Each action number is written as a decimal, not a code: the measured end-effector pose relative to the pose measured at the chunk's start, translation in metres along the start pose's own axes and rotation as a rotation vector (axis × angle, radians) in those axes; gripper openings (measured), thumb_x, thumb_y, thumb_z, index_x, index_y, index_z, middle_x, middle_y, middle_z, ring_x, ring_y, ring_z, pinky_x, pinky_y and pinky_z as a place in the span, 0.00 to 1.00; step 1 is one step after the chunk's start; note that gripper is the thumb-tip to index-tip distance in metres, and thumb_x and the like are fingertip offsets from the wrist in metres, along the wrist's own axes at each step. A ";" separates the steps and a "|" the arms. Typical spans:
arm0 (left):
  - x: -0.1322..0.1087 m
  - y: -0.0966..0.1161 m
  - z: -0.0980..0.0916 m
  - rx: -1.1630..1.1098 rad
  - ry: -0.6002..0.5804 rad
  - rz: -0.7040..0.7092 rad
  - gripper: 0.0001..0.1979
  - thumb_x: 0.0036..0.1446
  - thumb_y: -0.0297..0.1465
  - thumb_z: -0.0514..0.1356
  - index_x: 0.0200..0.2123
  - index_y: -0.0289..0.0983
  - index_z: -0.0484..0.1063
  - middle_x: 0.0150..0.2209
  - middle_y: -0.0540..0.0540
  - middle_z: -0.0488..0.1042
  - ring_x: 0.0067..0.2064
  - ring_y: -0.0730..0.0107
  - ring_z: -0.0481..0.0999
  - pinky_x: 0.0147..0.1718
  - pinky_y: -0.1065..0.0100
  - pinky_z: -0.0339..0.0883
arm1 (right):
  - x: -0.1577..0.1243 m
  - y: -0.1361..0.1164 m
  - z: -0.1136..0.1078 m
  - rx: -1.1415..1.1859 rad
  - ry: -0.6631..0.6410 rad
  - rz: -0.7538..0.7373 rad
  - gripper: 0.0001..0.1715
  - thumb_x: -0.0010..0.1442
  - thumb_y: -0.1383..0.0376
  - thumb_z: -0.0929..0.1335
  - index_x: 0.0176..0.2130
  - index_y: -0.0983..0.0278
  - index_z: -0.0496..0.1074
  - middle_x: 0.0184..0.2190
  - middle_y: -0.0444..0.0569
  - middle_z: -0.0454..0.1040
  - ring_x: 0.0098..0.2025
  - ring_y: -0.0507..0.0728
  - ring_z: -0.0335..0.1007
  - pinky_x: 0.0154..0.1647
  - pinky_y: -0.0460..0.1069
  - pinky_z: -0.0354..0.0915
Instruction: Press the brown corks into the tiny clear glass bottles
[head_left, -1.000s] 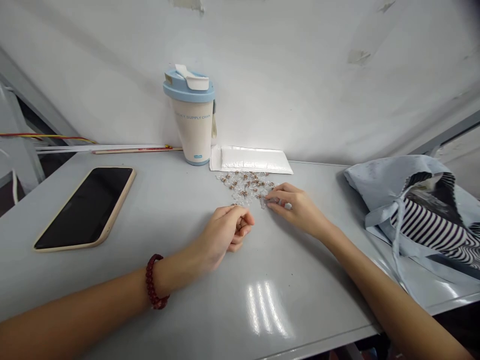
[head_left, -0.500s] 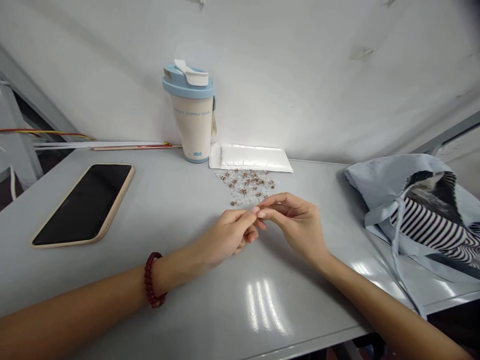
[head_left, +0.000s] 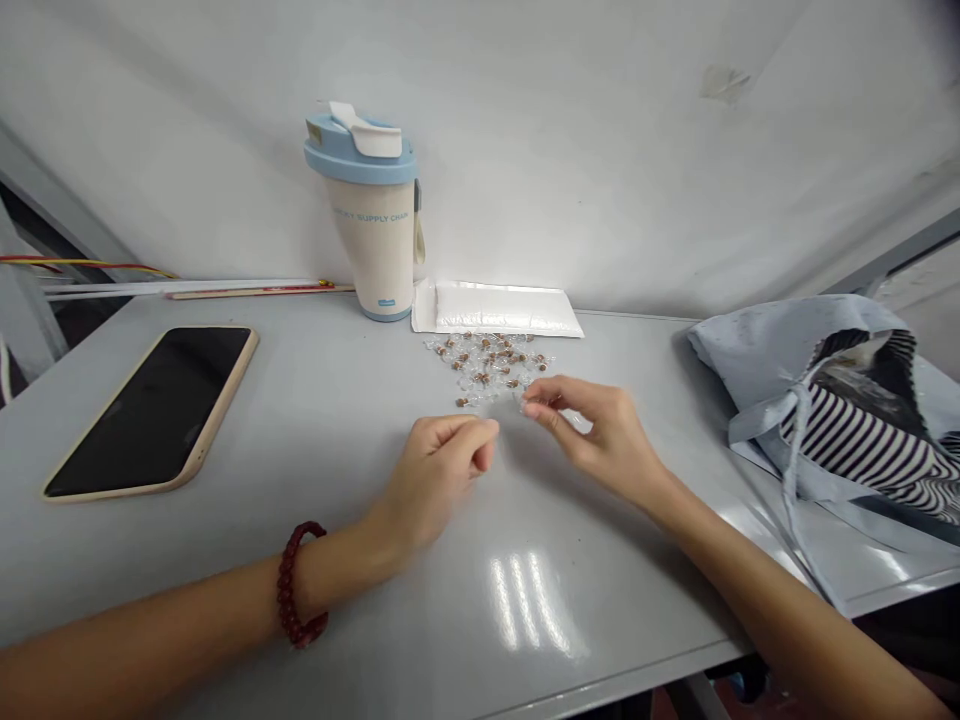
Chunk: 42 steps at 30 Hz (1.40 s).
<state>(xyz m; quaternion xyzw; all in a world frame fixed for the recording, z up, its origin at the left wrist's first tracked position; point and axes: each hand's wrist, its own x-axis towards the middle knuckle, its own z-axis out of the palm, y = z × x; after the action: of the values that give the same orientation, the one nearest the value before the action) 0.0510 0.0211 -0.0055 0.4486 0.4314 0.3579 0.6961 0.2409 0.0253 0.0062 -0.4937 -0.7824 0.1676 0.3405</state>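
Many small beads [head_left: 487,362] before tumbler [head_left: 371,225], pouch [head_left: 499,308]

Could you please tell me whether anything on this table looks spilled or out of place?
Yes: small clear-wrapped brown pieces lie scattered loose on the table, in front of the white padded pouch and outside it. The right hand is at their near edge. The tumbler stands upright.

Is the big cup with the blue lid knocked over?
No, the cup stands upright on the table by the wall, just behind and left of the pile of little beads.
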 end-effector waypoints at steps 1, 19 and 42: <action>-0.001 0.001 -0.001 -0.025 0.016 -0.014 0.17 0.53 0.29 0.55 0.15 0.36 0.55 0.16 0.56 0.47 0.18 0.82 0.44 0.18 0.72 0.40 | 0.002 0.005 -0.002 -0.035 -0.001 0.014 0.06 0.63 0.65 0.67 0.36 0.62 0.74 0.30 0.47 0.77 0.32 0.54 0.72 0.34 0.49 0.68; 0.006 0.006 -0.002 -0.071 -0.071 -0.128 0.09 0.52 0.28 0.53 0.20 0.36 0.62 0.19 0.54 0.56 0.19 0.82 0.46 0.18 0.73 0.39 | 0.014 0.047 0.003 -0.188 -0.134 0.021 0.17 0.63 0.71 0.62 0.46 0.64 0.77 0.39 0.54 0.76 0.38 0.57 0.72 0.41 0.54 0.70; 0.008 0.003 -0.003 -0.064 -0.242 -0.133 0.16 0.64 0.36 0.54 0.25 0.36 0.61 0.21 0.56 0.52 0.19 0.82 0.44 0.17 0.73 0.38 | -0.010 -0.018 0.019 0.373 0.097 0.048 0.15 0.57 0.69 0.73 0.41 0.50 0.81 0.37 0.43 0.83 0.42 0.57 0.78 0.48 0.57 0.73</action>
<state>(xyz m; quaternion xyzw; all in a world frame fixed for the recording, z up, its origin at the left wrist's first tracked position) 0.0506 0.0305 -0.0057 0.4363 0.3613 0.2677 0.7793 0.2189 0.0101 -0.0003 -0.4483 -0.7085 0.2937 0.4592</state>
